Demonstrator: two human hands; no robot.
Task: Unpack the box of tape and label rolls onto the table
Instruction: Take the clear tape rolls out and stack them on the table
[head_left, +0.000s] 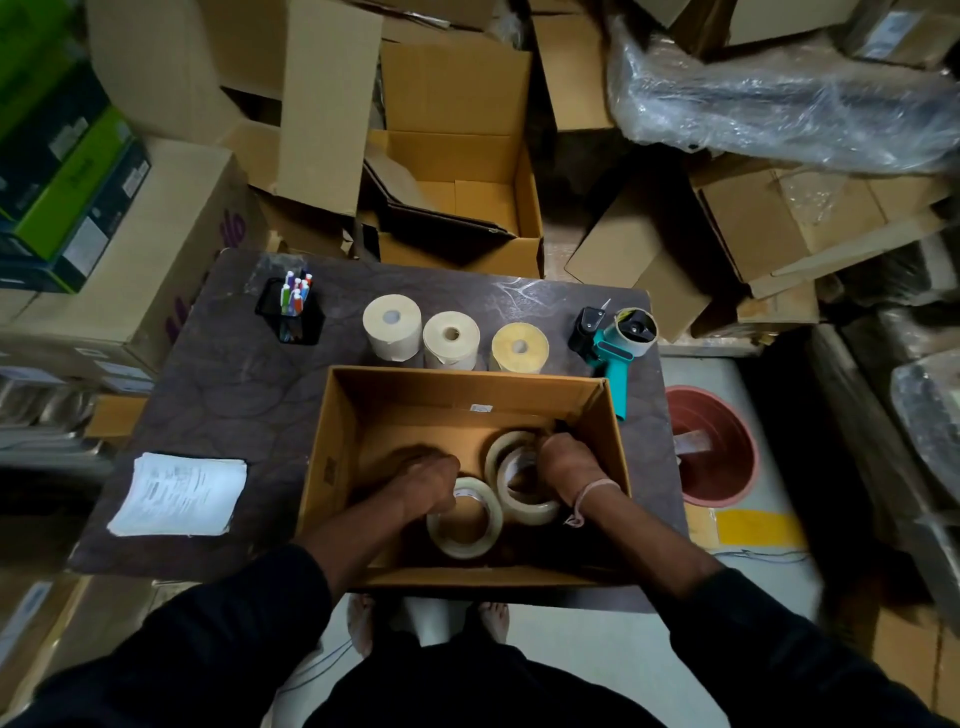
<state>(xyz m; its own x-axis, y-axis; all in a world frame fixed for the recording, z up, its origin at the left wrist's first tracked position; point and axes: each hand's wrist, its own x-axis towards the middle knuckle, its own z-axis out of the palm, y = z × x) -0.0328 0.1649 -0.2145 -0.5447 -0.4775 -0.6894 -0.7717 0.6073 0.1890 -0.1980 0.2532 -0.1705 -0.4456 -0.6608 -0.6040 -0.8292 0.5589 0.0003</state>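
An open cardboard box (332, 457) sits on the dark table (234, 395) right in front of me. Both my hands are down inside it. My left hand (428, 480) grips the rim of a clear tape roll (470, 540) lying near the box's front. My right hand (563, 467) holds two more tape rolls (519, 499) that lean on edge against each other. Three label rolls stand upright in a row behind the box: a cream one (392, 327), a white one (451, 340) and a yellowish one (519, 347).
A teal tape dispenser (615, 353) lies at the table's back right. A black pen holder (291, 312) stands at the back left, a stack of papers (179, 493) at the front left. A red bin (711, 447) stands right of the table. Cardboard boxes crowd all around.
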